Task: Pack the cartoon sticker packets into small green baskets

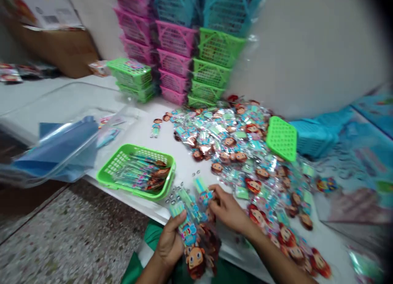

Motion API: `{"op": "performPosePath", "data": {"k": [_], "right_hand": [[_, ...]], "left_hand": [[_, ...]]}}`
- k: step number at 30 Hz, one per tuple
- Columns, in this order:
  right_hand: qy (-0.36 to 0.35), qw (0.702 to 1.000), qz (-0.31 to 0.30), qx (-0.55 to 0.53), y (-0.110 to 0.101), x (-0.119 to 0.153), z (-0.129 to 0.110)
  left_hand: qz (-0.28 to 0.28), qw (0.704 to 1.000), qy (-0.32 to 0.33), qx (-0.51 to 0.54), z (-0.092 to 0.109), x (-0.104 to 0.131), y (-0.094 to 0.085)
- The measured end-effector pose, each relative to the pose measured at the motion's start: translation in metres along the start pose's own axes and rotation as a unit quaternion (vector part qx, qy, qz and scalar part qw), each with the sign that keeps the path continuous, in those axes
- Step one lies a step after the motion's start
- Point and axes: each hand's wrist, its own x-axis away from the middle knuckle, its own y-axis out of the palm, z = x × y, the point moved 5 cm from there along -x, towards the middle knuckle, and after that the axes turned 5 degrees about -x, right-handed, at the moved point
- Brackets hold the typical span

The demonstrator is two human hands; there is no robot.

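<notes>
My left hand (pixel 170 244) grips a fanned bunch of doll-shaped packets (pixel 188 231), shiny and printed with a cartoon face at the bottom end. Its thumb lies across the front packet. At the upper right of the bunch, my right hand (pixel 227 210) pinches the edge of one doll-shaped packet (pixel 202 188), which overlaps the others. Small rings show at the packets' upper ends. Left of my hands stands a green basket (pixel 106 169) holding a row of similar packets (pixel 139 173). A broad pile of these packets (pixel 230 143) spreads across the white table.
Stacked pink baskets (pixel 176 63) and green baskets (pixel 211 73) stand against the wall. A small green basket (pixel 281 138) rests upside down on the pile, near blue baskets (pixel 319 132). Blue sheets in clear plastic (pixel 61 149) overhang the table's left edge. A cardboard box (pixel 67 50) sits behind.
</notes>
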Motion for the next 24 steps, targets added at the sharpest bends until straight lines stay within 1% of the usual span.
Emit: {"op": "performPosePath", "data": {"k": [1,3,5,7,8,9,10,12,13,14,15,17,19,21,23,24], "right_hand": [[-0.003,0.999,-0.001,-0.035,0.005,0.023,0.001],[-0.023,0.999,-0.001,-0.046,0.013,0.058,0.001],[-0.046,0.999,0.014,-0.009,0.014,0.079,0.002],[-0.041,0.997,0.04,0.048,0.006,0.088,0.012],[-0.028,0.994,0.068,0.077,-0.003,0.09,0.02],[-0.011,0.988,0.111,0.109,-0.016,0.089,0.03],[0.008,0.975,0.166,0.147,-0.032,0.087,0.041],[0.04,0.931,0.274,0.237,-0.065,0.081,0.062],[0.046,0.911,0.3,0.278,-0.079,0.076,0.071],[0.047,0.898,0.307,0.311,-0.09,0.07,0.079],[0.042,0.893,0.303,0.331,-0.098,0.063,0.085],[0.019,0.896,0.302,0.326,-0.11,0.055,0.091],[-0.008,0.905,0.334,0.263,-0.117,0.057,0.086],[-0.034,0.914,0.369,0.166,-0.116,0.067,0.07],[-0.056,0.921,0.375,0.083,-0.104,0.08,0.048],[-0.073,0.926,0.365,0.061,-0.094,0.086,0.034]], "left_hand": [[0.0,1.0,-0.014,-0.005,-0.004,0.001,0.002],[0.005,0.999,-0.042,-0.028,-0.013,0.003,0.006],[0.008,0.996,-0.063,-0.061,-0.024,0.006,0.008],[0.015,0.993,-0.073,-0.091,-0.032,0.01,0.009],[0.02,0.991,-0.076,-0.104,-0.035,0.012,0.009],[0.025,0.99,-0.077,-0.115,-0.037,0.014,0.009],[0.027,0.989,-0.077,-0.126,-0.038,0.016,0.009],[0.019,0.985,-0.077,-0.151,-0.04,0.019,0.012],[0.012,0.983,-0.077,-0.164,-0.041,0.02,0.014],[0.004,0.981,-0.074,-0.177,-0.041,0.021,0.016],[-0.005,0.98,-0.072,-0.187,-0.041,0.022,0.018],[-0.018,0.978,-0.066,-0.198,-0.041,0.022,0.022],[-0.021,0.978,-0.062,-0.198,-0.041,0.021,0.025],[-0.023,0.978,-0.057,-0.197,-0.039,0.018,0.027],[-0.033,0.979,-0.055,-0.196,-0.038,0.014,0.029],[-0.04,0.979,-0.056,-0.193,-0.039,0.012,0.03]]}}
